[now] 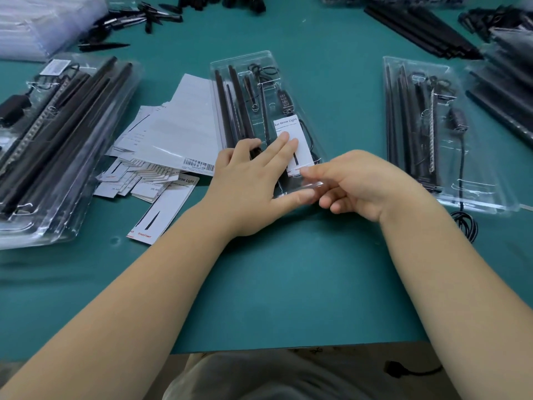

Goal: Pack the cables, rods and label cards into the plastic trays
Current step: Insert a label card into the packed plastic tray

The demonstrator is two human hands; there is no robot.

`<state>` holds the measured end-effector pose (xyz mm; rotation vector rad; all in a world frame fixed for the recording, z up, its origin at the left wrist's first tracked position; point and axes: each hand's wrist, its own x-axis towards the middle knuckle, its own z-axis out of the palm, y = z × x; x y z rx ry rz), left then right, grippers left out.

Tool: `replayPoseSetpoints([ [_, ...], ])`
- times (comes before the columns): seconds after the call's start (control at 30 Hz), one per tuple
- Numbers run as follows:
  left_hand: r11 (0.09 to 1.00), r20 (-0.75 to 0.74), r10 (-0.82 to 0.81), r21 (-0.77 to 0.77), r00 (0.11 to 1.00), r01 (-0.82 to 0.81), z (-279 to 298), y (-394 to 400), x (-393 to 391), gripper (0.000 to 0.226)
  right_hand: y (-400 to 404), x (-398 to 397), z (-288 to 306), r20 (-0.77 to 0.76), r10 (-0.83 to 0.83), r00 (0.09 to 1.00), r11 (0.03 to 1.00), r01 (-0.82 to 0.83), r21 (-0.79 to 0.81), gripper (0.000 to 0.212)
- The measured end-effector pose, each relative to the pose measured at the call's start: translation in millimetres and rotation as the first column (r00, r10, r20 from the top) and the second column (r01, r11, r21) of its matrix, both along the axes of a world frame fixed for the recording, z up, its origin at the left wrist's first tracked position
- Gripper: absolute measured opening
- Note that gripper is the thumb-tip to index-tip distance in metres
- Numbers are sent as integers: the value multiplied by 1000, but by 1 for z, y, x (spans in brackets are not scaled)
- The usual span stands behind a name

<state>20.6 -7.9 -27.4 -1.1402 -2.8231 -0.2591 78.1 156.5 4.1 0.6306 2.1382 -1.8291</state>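
Observation:
A clear plastic tray lies in the middle of the green table, holding black rods, a cable with a controller and a white label card. My left hand lies flat on the tray's near end, its straight fingers pressing the card, thumb along the tray's near edge. My right hand hovers at the tray's near right corner with loosely curled fingers, its fingertip touching the card's lower edge; it holds nothing I can make out.
A stack of filled trays lies at the left. Loose label cards and sheets are spread between it and the middle tray. Another filled tray sits at the right with its cable trailing out. Loose black rods lie at the back.

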Motion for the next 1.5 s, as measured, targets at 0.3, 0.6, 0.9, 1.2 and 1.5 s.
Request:
replayPoseSetpoints([
  [0.3, 999, 2, -8, 31, 1000, 8, 0, -3, 0, 93, -2, 0, 3, 34, 58, 998, 995, -61, 74, 33],
  [0.6, 965, 159, -56, 263, 986, 13, 7, -3, 2, 93, -4, 3, 5, 3, -101, 995, 995, 101, 20, 27],
  [0.9, 414, 657, 139, 641, 741, -646, 18, -11, -12, 74, 4, 9, 7, -41, -258, 965, 937, 240, -253, 16],
  [1.2, 199, 818, -461, 474, 344, -858, 32, -13, -9, 4, -1, 13, 8, -114, -101, 988, 969, 72, -238, 22],
  [1.5, 178, 762, -451, 588, 466, -789, 35, -23, -9, 10, -12, 12, 7, -169, -79, 982, 979, 44, -201, 47],
])
